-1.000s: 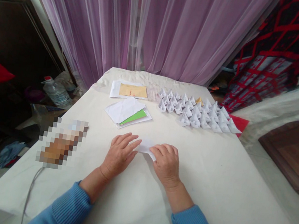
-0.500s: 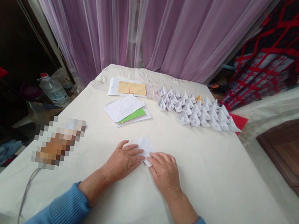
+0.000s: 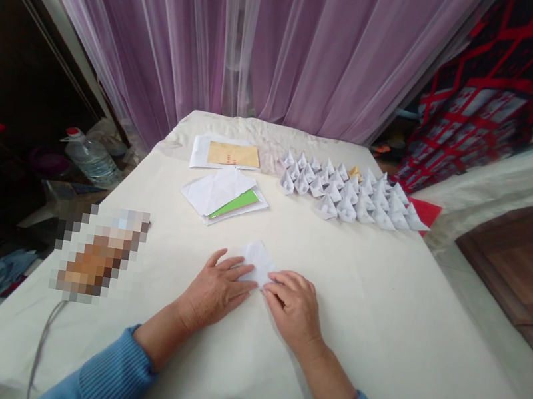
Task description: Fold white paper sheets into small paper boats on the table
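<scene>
A small folded sheet of white paper (image 3: pixel 257 260) lies on the white-covered table, one corner pointing away from me. My left hand (image 3: pixel 218 288) rests flat with spread fingers, their tips pressing the paper's left side. At the right and near edge of the paper, my right hand (image 3: pixel 294 305) has its fingers bent together, thumb and fingertips closed on the lower right corner. My fingers cover parts of both side edges. Beyond it lies a pile of white sheets (image 3: pixel 214 191) with a green piece (image 3: pixel 236 204) showing.
Several folded white paper boats (image 3: pixel 346 207) stand in rows at the back right, one of them yellow (image 3: pixel 354 172), near a red sheet (image 3: pixel 425 212). A brown envelope (image 3: pixel 234 154) lies at the back. To the left is a blurred-out object with a cable (image 3: pixel 41 342).
The right thumb and fingers have drawn in at the paper's near right corner, and the near tip no longer sticks out below. The left hand has barely moved.
</scene>
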Available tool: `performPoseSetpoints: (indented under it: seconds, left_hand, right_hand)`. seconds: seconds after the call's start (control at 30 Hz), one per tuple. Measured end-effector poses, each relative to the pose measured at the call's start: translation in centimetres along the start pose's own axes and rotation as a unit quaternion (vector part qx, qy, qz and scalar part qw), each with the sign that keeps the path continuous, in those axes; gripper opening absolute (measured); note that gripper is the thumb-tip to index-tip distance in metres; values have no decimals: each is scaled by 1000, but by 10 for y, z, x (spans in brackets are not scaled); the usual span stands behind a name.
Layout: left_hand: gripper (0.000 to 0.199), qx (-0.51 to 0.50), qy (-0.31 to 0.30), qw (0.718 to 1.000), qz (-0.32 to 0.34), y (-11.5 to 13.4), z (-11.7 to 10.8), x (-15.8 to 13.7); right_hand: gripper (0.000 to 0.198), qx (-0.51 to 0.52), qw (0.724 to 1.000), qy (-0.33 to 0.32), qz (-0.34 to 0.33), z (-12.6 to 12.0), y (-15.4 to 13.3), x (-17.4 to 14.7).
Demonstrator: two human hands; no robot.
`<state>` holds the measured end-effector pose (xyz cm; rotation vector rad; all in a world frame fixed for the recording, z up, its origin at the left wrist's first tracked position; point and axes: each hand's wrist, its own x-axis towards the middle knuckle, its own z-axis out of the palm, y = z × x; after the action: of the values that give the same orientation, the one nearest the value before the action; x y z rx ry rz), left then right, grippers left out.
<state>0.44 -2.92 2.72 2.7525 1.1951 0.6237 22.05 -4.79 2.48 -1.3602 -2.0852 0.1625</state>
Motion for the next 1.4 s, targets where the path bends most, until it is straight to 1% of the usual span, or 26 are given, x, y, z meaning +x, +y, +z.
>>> performPoseSetpoints:
  seconds: [0.13,0.27,0.4,0.53,0.67,0.9,1.03,1.17,1.4]
  left_hand:
    - [21,2,14,1000,13,2,-3,0]
    - [21,4,1,999,32,10,-7,3]
    - [22,11,-8,999,35,17,-9,4]
    - [23,27,3,998,48,18,-9,3]
    - [22,46,-17,997,56,18,-8,3]
    - [20,53,-54,997,29,23,-10,6]
    - [22,50,-51,997,18,25,-10,6]
    - [25,37,-50,998,7,25,-9,6]
    - [20,32,-47,998,-6,24,-7,5]
  right_hand:
    - [13,10,999,6,41,3,-2,1]
    - [11,-1,997,14,76,6,-5,1]
    - [13,-21,994,18,104,5,-9,1]
    - [13,-20,994,16,106,4,-11,2]
    - [13,-21,994,15,102,4,-12,2]
    - [11,-38,995,4,95,4,-11,1]
    - [5,-40,995,5,95,5,-12,1]
    - [7,-47,993,4,105,5,-12,2]
    - [8,-21,993,13,120,5,-11,1]
